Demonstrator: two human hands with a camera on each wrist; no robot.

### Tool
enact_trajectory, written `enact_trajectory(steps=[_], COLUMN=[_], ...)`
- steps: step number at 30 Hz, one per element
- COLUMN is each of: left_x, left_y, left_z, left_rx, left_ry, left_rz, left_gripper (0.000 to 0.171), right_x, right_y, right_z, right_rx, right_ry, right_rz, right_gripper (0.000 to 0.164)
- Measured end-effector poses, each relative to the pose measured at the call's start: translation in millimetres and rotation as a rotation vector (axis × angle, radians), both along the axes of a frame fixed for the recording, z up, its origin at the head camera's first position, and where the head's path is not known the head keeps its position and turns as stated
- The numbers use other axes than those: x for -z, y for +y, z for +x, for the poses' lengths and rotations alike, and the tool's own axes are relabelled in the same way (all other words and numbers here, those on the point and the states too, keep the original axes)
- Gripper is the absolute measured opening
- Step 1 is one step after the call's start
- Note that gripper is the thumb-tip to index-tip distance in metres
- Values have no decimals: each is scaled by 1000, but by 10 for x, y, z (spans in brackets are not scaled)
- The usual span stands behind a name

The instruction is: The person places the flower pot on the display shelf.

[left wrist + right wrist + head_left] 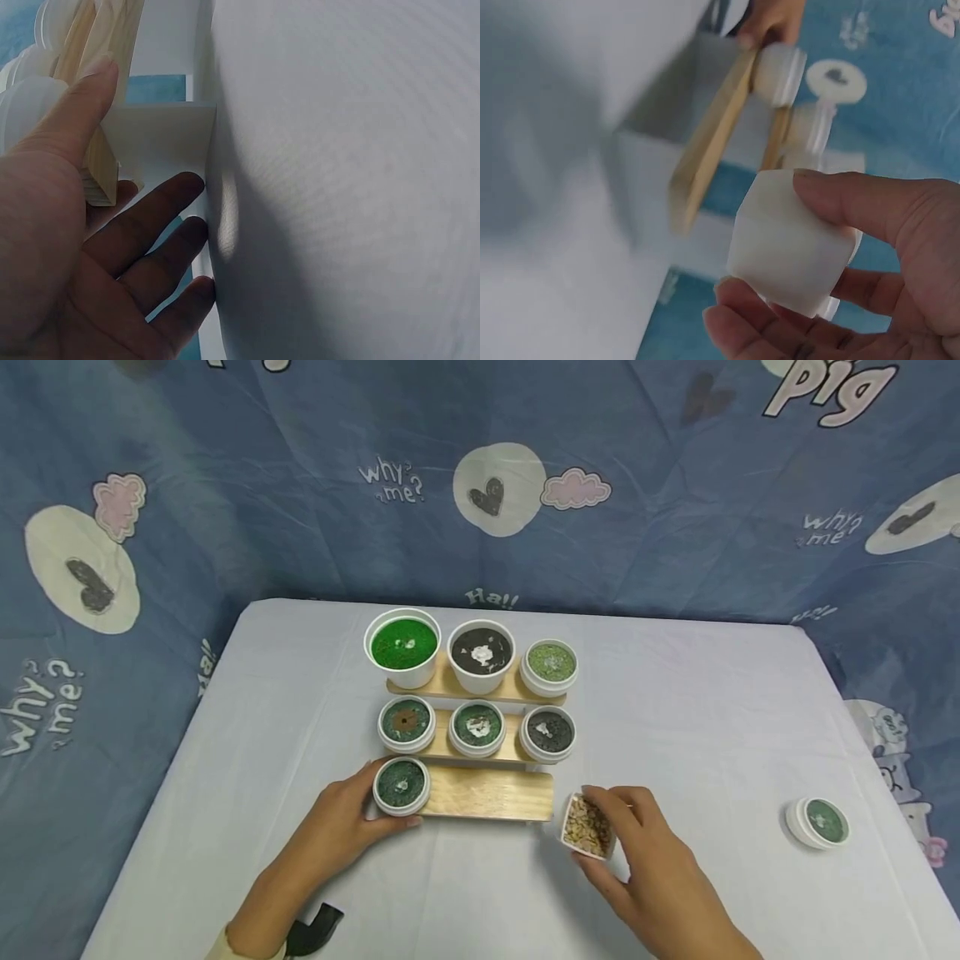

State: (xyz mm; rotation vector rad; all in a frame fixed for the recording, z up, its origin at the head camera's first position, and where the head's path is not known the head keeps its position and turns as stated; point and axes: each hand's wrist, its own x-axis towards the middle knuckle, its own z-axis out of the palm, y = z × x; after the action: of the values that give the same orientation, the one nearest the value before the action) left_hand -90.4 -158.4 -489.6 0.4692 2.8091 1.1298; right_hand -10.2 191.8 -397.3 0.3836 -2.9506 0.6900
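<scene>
My left hand [337, 818] grips the left end of the stand's lowest wooden shelf [487, 793], beside a white cup of dark green content [401, 785]. In the left wrist view, the thumb [79, 112] lies along the shelf's edge; the other fingers spread below. My right hand [645, 868] pinches a small angular white pot [787, 244] between thumb and fingers, off the shelf's right end. Tan, grain-like pieces [587, 827] fill this pot, tilted so its opening faces the head camera.
Three cups, including a bright green one [405, 645], stand on the top shelf. Three more, including a brown-centred one [405, 722], stand on the middle shelf. A lone white cup [817, 823] sits far right on the white-covered table [712, 710]. A patterned blue cloth [300, 527] hangs behind.
</scene>
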Motion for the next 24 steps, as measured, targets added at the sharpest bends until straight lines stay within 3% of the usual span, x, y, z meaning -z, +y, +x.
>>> enact_trajectory(steps=[7, 12, 24], left_x=[-2, -3, -15], left_y=[-10, -11, -8], left_z=[7, -1, -7], left_rx=[3, 11, 15], left_ry=[1, 24, 19], left_rz=[6, 9, 10], left_gripper=[75, 75, 75], right_x=[-20, 34, 182], right_y=[-322, -530, -771], right_z=[-164, -300, -504], right_rx=[-165, -237, -281], right_ry=[62, 98, 124], right_rz=[-41, -55, -105], right_gripper=[69, 68, 60])
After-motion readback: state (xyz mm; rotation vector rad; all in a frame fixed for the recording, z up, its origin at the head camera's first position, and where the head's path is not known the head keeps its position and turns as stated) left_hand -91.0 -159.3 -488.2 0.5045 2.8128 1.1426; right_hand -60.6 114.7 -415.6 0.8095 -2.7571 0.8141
